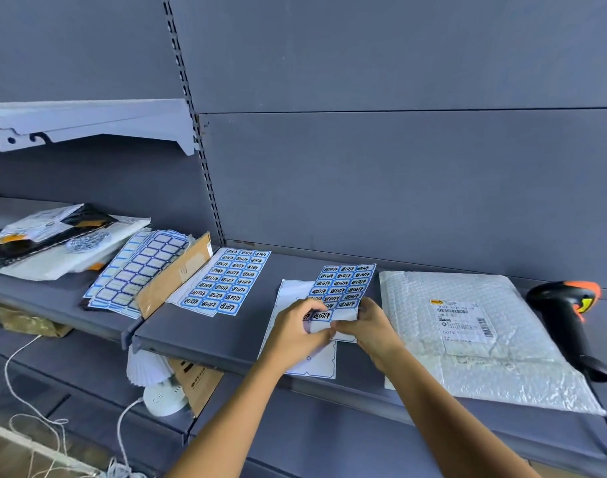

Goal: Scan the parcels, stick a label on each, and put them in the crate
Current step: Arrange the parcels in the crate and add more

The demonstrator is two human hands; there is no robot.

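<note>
Head view

1. Position. The parcel [484, 339], a white bubble mailer, lies flat on the shelf [209, 336] with its printed address slip facing up. The scanner [567, 315] lies just to the right of the parcel. The crate is not in view.

2. Hands. Both hands work just to the left of the parcel. The right hand [364, 326] pinches the lower part of the label sheet [343, 288] and holds it off the shelf. The left hand [296, 327] pinches one label [321, 316] at the sheet's lower edge, thumb and fingertips pressed together on it. A spent backing sheet [288, 294] lies under both hands.

3. Step in hand (judgement): peeling one label for the parcel.

4. Procedure
- Hold the sheet taut with the right hand, close to the label being lifted
- Lift the label from one corner and draw it back low along the sheet, to prevent curling or tearing
- Touch the adhesive side only at the edge
- Apply the label to a bare area of the parcel, clear of the barcodes on the slip, and smooth it from one side across the bubble surface

5. Other stock. A second printed sheet [226, 281] and a pile of further parcels [53, 239] lie well to the left of the parcel
</note>
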